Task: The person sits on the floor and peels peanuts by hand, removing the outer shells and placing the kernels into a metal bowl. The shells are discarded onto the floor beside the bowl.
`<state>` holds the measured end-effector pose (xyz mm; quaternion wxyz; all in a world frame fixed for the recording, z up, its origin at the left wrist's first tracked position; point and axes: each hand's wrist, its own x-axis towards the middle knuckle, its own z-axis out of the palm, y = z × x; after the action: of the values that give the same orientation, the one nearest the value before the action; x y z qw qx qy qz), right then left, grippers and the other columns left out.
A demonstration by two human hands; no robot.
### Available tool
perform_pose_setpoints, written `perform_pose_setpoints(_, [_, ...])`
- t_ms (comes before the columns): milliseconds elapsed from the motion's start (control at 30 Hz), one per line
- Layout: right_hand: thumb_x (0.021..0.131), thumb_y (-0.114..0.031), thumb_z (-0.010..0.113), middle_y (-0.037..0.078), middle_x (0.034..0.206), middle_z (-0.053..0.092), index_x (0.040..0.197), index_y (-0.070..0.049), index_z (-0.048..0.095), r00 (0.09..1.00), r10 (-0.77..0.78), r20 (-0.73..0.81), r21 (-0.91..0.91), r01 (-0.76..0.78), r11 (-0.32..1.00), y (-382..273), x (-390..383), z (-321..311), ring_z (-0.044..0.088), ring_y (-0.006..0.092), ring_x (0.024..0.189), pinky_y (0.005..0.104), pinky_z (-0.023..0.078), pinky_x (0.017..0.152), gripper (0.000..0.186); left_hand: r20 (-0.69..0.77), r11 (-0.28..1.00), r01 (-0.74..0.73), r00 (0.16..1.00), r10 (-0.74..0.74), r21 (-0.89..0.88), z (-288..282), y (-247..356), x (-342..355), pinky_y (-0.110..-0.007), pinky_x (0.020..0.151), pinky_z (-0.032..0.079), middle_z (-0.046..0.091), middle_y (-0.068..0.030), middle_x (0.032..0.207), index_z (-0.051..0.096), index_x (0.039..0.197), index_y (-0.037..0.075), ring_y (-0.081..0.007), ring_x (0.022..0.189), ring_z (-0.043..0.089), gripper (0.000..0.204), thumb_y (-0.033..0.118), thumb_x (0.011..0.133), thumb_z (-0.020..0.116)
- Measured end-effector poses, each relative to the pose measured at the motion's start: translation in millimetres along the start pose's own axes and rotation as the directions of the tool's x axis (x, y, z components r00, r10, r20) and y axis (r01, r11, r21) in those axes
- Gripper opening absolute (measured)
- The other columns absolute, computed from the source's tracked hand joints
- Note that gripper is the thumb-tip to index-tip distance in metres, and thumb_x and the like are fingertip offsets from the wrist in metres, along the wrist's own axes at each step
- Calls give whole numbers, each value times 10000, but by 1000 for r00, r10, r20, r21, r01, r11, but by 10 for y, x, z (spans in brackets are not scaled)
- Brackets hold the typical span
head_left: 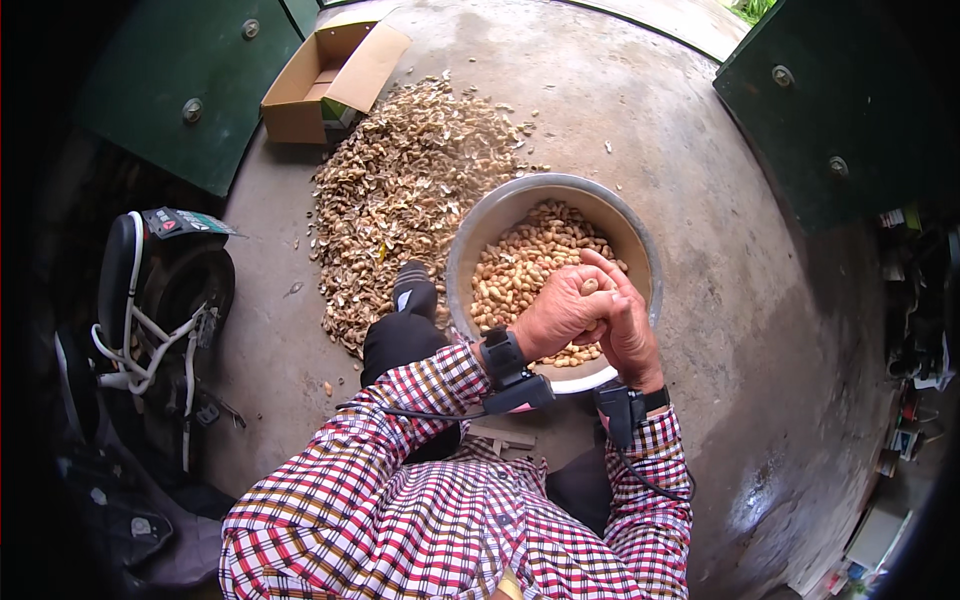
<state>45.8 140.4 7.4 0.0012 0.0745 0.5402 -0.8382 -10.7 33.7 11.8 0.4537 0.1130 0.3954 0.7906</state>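
Note:
Over a round metal basin [468,215] my two hands meet, close together. Unshelled peanuts [510,275] partly fill the basin. My left hand [558,318] is closed, and a small tan peanut [589,287] shows at its fingertips. Pressed against it, my right hand [630,335] has its fingers curled inward; what lies inside its grasp is hidden. Both wrists wear black straps with small devices and cables.
A broad heap of peanut shells [390,200] spreads on the concrete floor left of the basin, beside my foot [415,285]. Behind it stands an open cardboard box [292,122]. A white-framed wheeled thing [150,350] stands left; green doors [830,110] flank the opening.

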Motion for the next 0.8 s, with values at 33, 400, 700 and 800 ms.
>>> perform_pose_setpoints(33, [649,-589,630,94,1059,521,1244,26,340,1000,0,1,2,0,1000,2,3,2,508,160,956,268,395,850,903,-2,1000,0,1000,0,1,-14,-12,0,-182,351,284,465,7,540,537,728,33,-50,402,393,107,122,776,569])
perform_pose_setpoints(400, [587,-479,725,106,1071,514,1250,8,352,999,18,-28,-89,-21,996,5,-13,-70,498,154,964,254,388,853,903,-52,995,52,997,-57,-85,-6,-114,58,-172,411,334,500,19,613,543,769,45,-42,474,444,76,43,713,594])
perform_pose_setpoints(700, [574,-390,773,184,1111,486,1254,63,266,1000,18,-19,31,-18,999,56,46,-84,510,228,1007,313,439,850,961,-39,1000,-9,999,8,-14,21,-87,54,-177,371,319,494,15,584,557,792,48,-44,439,434,71,116,782,574])
perform_pose_setpoints(800, [597,-366,762,181,1104,491,1234,57,296,1000,29,-12,77,-28,997,55,56,-82,515,221,998,306,439,852,896,-17,1000,-7,1000,7,-23,-17,-121,73,-173,385,338,510,11,603,560,799,46,-45,458,450,91,136,796,573])
